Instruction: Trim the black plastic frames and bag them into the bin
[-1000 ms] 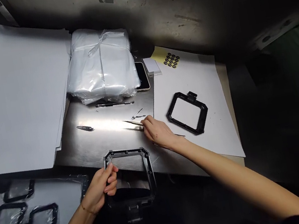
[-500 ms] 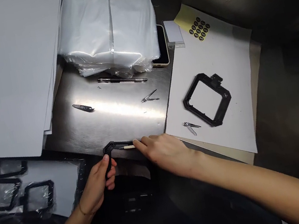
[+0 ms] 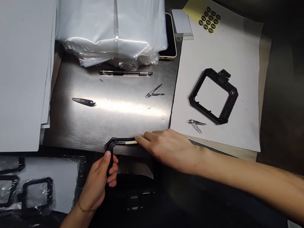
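Near the table's front edge, my left hand is closed around one side of a black plastic frame, thumb on its corner. A thin cream-coloured stick with a dark, narrow end lies along the frame's inner edge. My right hand pinches that stick, and its fingers cover the far part of the frame. Whether those fingers also grip the frame, I cannot tell. A second black frame lies flat on white paper to the right, with small nippers just below it.
Another pair of nippers, a pen and a dark slim tool lie on the metal table. Clear plastic bags are stacked behind. Bagged frames sit at left, below large white sheets. Round stickers lie upper right.
The view has shifted a little, so the table items sit higher and mostly further right. Both hands keep their grip; the stick stays against the frame, at a slightly different angle.
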`<state>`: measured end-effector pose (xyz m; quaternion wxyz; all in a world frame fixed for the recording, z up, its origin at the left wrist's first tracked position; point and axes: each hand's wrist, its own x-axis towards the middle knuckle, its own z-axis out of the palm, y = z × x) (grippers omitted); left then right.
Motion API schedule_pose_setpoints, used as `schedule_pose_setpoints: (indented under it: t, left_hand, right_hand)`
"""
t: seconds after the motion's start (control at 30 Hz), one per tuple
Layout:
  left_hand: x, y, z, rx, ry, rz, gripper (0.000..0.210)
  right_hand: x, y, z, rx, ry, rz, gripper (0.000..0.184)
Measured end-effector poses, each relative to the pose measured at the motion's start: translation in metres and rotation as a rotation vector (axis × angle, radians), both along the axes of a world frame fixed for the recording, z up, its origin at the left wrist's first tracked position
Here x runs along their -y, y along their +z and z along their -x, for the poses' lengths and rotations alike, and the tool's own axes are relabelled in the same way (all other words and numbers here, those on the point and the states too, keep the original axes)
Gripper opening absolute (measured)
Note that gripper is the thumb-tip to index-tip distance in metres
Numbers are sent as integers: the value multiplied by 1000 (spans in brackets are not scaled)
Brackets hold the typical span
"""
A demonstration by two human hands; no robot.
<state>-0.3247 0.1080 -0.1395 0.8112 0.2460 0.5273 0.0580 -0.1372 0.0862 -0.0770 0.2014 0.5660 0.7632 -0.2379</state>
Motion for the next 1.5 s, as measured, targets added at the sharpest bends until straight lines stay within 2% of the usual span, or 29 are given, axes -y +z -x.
schedule_pose_setpoints:
  t: [0.17,0.33,0.43,0.77,1.0,1.1,1.23,1.4,1.5]
  left_hand:
    - [-1,0,0,5,2,7,30]
    - [-3,0,-1,-27,-3,4,32]
    - [-2,-1,-2,-66,1,-8,32]
    - [3,-2,-6,-104,41,-41,32]
    - [2,-2,-6,-116,37,-37,33]
    - [1,-2,-5,-114,31,-29,33]
    - [1,0,-4,-81,21,-40,32]
    - [-1,-1,-3,-42,2,-62,32]
    - [-1,-2,-2,-35,-2,-65,32]
  right_hand:
    - [3,-3,3,16,17,-36,18]
    - [10,0,21,79,18,-208,21]
    - [13,3,30,100,9,-248,25]
    - [15,3,27,114,12,-128,31]
    - [18,9,18,121,16,-31,32]
    - [13,12,13,71,-56,17,26]
    - [4,10,3,-88,-219,143,13]
    - [3,1,-6,-259,-430,268,21]
    - [4,-5,-7,-289,-503,311,23]
